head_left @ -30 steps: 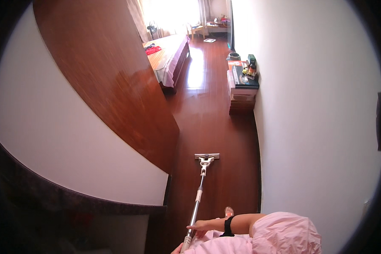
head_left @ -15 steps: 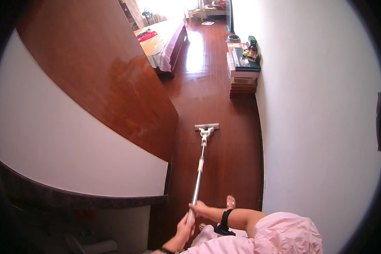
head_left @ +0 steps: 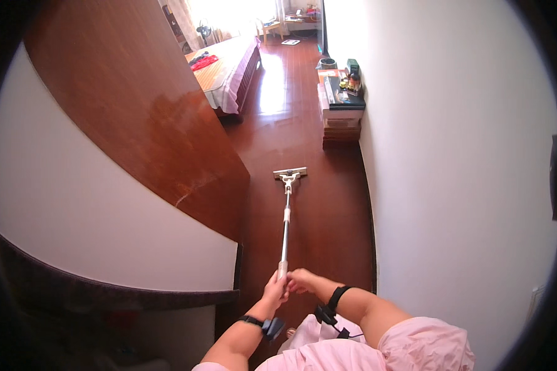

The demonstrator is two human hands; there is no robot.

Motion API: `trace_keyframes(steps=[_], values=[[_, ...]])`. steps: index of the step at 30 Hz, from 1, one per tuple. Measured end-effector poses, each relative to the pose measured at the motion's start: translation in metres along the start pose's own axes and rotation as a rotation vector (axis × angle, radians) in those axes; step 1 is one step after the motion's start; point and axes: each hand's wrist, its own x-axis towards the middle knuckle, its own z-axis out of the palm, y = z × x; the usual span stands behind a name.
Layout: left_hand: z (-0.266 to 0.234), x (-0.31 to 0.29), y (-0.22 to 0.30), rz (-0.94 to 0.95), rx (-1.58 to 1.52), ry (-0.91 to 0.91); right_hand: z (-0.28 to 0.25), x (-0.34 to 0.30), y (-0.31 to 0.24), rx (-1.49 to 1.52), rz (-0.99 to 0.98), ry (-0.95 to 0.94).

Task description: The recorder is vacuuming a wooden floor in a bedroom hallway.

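Stretching forward from the left hand (head_left: 276, 289), a white-and-silver mop (head_left: 285, 238) lies straight ahead, its flat head (head_left: 290, 173) on the reddish-brown floor (head_left: 328, 216). That hand is wrapped around the handle's near end; the right hand (head_left: 299, 281), fingers curled, sits just beside it, and whether it grips too I cannot tell. Dark straps circle both forearms behind the hands. Left of the hands stands a brown wooden panel (head_left: 148, 111), right a white wall (head_left: 452, 173). Farther ahead are a bed (head_left: 223, 68), ahead-left, and stacked boxes (head_left: 341, 117), ahead-right.
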Motion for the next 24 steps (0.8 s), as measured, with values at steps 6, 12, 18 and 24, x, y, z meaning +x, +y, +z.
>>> trace_keyframes(steps=[6,12,18,24], values=[[-0.111,-0.169,-0.085,-0.049,0.062,0.120,0.145,-0.012,0.089,0.059,0.121,-0.411],[-0.132,-0.240,-0.121,0.048,0.135,0.218,0.190,0.010,0.137,-0.054,0.422,-0.373],[-0.075,-0.235,-0.104,0.162,0.174,0.350,0.194,0.009,0.141,0.591,0.439,-0.141],[-0.028,-0.199,-0.096,0.129,0.156,0.405,0.112,0.058,0.085,0.335,0.005,-0.062]])
